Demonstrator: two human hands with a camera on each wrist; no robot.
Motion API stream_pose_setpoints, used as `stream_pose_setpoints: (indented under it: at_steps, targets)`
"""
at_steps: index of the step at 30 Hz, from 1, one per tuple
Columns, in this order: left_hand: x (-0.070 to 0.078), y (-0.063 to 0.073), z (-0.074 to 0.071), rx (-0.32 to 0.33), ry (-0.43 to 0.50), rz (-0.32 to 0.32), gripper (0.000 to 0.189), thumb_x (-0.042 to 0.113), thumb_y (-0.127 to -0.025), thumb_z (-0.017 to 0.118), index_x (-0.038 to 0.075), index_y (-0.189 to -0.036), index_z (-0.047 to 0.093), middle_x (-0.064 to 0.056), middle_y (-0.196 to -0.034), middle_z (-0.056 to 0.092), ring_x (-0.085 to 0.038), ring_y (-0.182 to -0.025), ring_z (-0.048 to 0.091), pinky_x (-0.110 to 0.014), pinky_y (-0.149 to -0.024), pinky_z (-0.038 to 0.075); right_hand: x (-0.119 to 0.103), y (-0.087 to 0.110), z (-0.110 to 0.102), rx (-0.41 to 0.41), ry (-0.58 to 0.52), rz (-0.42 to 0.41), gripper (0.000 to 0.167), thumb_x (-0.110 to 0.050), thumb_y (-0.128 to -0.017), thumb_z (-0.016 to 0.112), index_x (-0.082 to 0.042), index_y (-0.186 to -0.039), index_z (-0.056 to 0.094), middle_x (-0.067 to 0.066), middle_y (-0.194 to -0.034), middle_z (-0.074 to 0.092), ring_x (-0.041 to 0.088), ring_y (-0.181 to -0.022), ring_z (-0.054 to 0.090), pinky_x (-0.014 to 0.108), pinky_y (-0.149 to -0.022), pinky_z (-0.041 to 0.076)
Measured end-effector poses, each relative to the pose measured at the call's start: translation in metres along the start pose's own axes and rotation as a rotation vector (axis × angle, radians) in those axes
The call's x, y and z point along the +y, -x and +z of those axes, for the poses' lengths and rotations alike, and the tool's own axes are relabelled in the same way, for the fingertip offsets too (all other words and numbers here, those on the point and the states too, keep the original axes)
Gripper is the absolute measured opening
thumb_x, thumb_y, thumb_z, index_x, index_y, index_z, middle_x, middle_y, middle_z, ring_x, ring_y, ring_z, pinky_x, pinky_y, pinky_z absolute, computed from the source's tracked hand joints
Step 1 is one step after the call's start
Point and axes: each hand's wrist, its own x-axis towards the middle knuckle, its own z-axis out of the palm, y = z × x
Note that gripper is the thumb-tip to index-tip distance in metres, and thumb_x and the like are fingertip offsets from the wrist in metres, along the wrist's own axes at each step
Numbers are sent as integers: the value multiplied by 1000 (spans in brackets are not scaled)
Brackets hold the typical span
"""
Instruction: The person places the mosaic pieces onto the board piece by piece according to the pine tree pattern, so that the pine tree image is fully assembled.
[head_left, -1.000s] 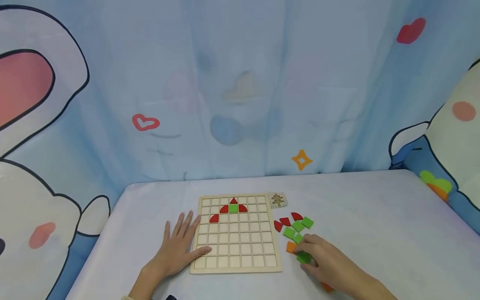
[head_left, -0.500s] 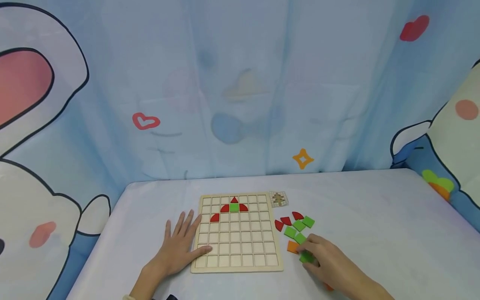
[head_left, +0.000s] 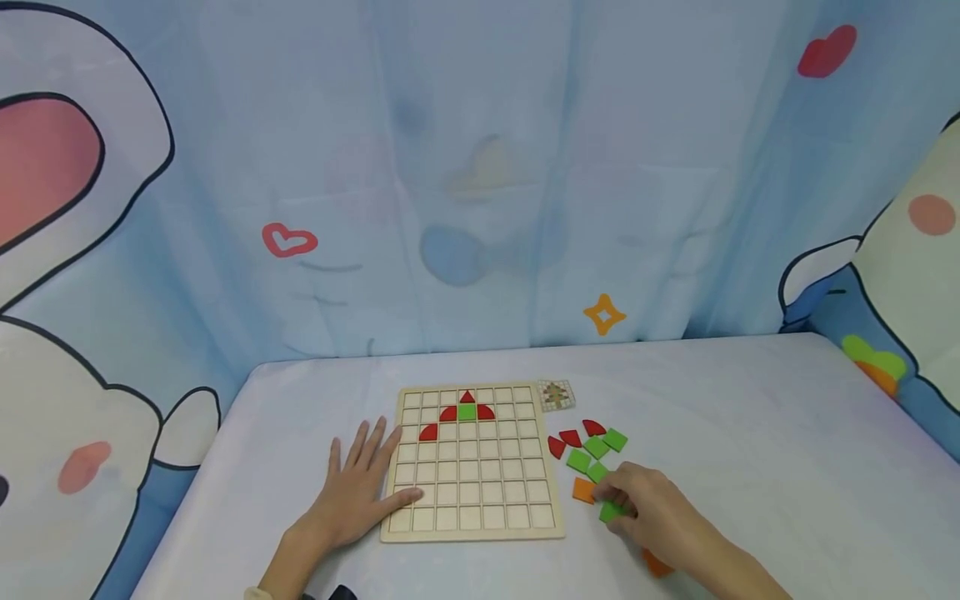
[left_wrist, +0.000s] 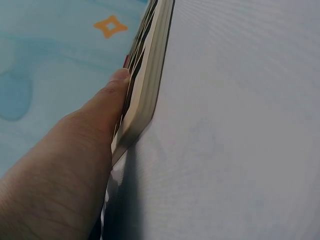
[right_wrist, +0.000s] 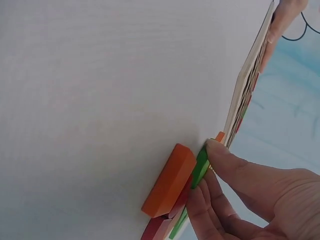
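My left hand (head_left: 348, 500) lies with fingers spread at the left side of a wooden grid board (head_left: 468, 536), its thumb over the board's lower left cells. In the left wrist view the thumb (left_wrist: 95, 112) reaches across the board's edge. To the right of the board, my right hand (head_left: 652, 512) pinches a green square tile (right_wrist: 200, 164) between thumb and fingers, low over the table. Beside this hand are an orange tile (head_left: 583, 490) and several green tiles (head_left: 578, 460). Another orange piece (right_wrist: 170, 180) shows by the fingertips in the right wrist view.
Set in the board are red quarter-round pieces (head_left: 428, 432), a red triangle (head_left: 467, 397) and a green square (head_left: 467, 412). A small pattern card (head_left: 557, 395) touches the board's upper right corner. Loose red pieces (head_left: 570, 438) lie right of the board. A printed curtain (head_left: 480, 167) hangs behind the table.
My right hand has shifted slightly, and more of the orange piece below it shows. My left hand stays in place on the board.
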Motion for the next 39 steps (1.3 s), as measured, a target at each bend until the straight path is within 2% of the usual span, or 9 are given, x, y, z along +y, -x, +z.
stream_pose_setpoints:
  at_steps: [15, 23, 27, 33, 39]
  targets:
    - [1, -1, -1, 10, -9, 2, 97, 66, -99, 57, 14, -169, 17, -16, -175, 7, -39, -161, -3, -73, -119, -9, 3, -4, -7, -1, -19, 28, 27, -3, -70, 95, -12, -92, 81, -5, -80, 63, 13, -76, 55, 24, -68, 54]
    - [1, 1, -1, 19, -3, 7, 97, 66, -98, 57, 14, -169, 18, -16, -175, 8, -39, -161, -3, -73, -119, -9, 13, -3, -13, -18, -122, -78, 24, -2, -70, 95, -12, -84, 78, -5, -74, 61, 13, -71, 56, 22, -62, 51]
    - [1, 2, -1, 51, -2, 13, 96, 65, -98, 60, 12, -168, 23, -19, -174, 13, -42, -160, 2, -73, -119, -7, 10, -3, -14, -46, -158, -129, 24, -1, -72, 94, -11, -82, 75, -5, -72, 61, 13, -67, 56, 22, -60, 51]
    - [0, 3, -2, 40, 0, 3, 96, 65, -98, 59, 12, -169, 22, -18, -174, 11, -41, -160, 0, -73, -119, -8, -13, -13, -12, -61, -205, -283, 20, -2, -75, 93, -12, -83, 76, -8, -75, 64, 6, -67, 57, 22, -62, 53]
    - [2, 0, 0, 15, -7, -3, 97, 67, -98, 57, 14, -169, 18, -16, -175, 8, -39, -161, -3, -72, -120, -10, -49, -37, -5, -49, -247, -386, 15, -1, -80, 89, -10, -89, 79, -9, -79, 68, 6, -72, 60, 23, -65, 53]
